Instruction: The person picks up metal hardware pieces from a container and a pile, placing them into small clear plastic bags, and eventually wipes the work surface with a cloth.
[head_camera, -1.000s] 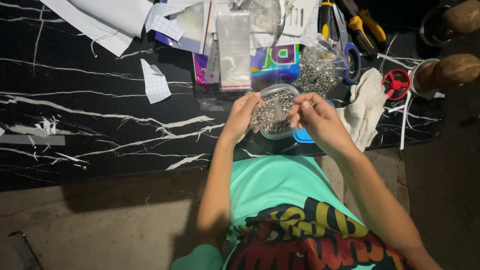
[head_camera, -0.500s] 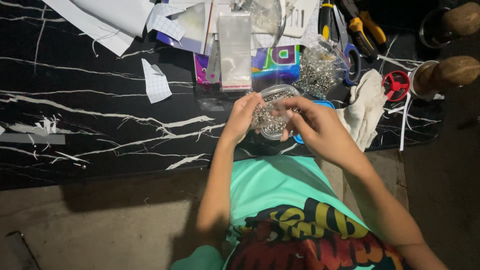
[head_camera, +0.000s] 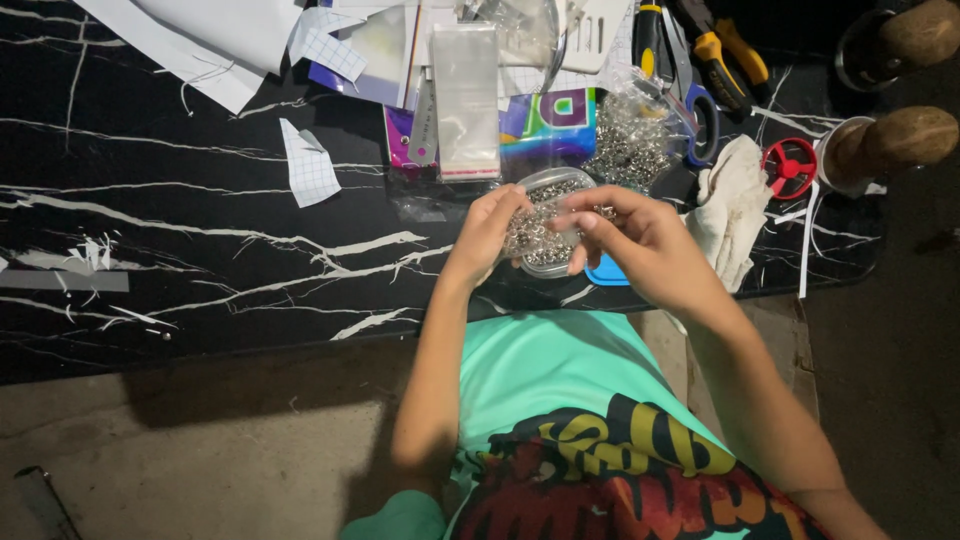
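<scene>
- The clear plastic tub (head_camera: 548, 222) of small silver metal rings sits at the near edge of the black marble-patterned table (head_camera: 200, 250), between the two hands; it is the landmark for the rest
- The left hand (head_camera: 492, 228) cups the tub's left wall, fingers curled against it and clamped on; the tub looks tilted towards the person
- The right hand (head_camera: 640, 240) hovers over the tub's right rim, thumb and forefinger drawn together as if pinching a ring; whether anything is between them is too small to tell
- Handling, as a judgement: the tub is thin and light but weighted by its fill; rings are loose, slick and apt to spill if tipped further; hold by the side walls, low down; single rings need a fingertip pinch
- A blue lid (head_camera: 604, 272) lies just right of the tub, partly under the right hand
- Behind the tub: a clear bag of more rings (head_camera: 628, 145), an empty clear sleeve (head_camera: 465, 100); blue-handled scissors (head_camera: 700, 110) further right
- A white cloth (head_camera: 735, 205) lies right of the tub; a red spool (head_camera: 790, 165) beyond it
</scene>
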